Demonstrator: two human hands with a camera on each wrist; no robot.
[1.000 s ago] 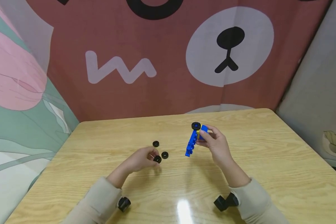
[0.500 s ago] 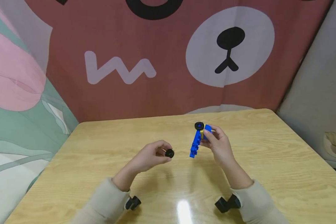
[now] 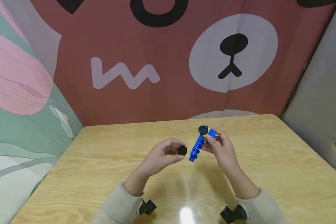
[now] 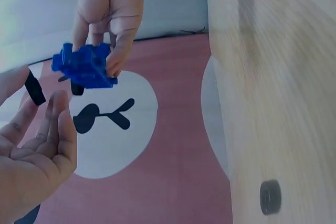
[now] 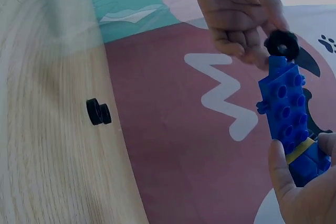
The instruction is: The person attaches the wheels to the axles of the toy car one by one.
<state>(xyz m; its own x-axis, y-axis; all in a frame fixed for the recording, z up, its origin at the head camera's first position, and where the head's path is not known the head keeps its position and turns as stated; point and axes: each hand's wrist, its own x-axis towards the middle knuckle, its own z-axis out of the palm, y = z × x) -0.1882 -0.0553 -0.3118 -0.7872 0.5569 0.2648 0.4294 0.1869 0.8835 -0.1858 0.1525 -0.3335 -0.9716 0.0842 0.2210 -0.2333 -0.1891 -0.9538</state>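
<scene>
My left hand (image 3: pixel 158 159) pinches a black toy wheel (image 3: pixel 182 150) between thumb and fingers, held in the air. Just right of it, my right hand (image 3: pixel 224 154) grips a blue toy-brick vehicle (image 3: pixel 197 147) by its blue-and-yellow end. One black wheel (image 3: pixel 203 129) is mounted at the vehicle's upper end. Studs run along the blue body (image 5: pixel 286 103) in the right wrist view, where the pinched wheel (image 5: pixel 282 45) appears close to the body's free end. From the head view, a small gap separates wheel and vehicle.
Two loose black wheels (image 5: pixel 93 112) lie on the wooden table (image 3: pixel 100 161), as the right wrist view shows; the left hand hides them from the head view. Behind the table hangs a reddish-brown cloth (image 3: pixel 128 105) with a bear print.
My left hand has lifted a wheel off the table and carried it rightward and up beside the vehicle. My right hand, still holding the vehicle, has shifted slightly right.
</scene>
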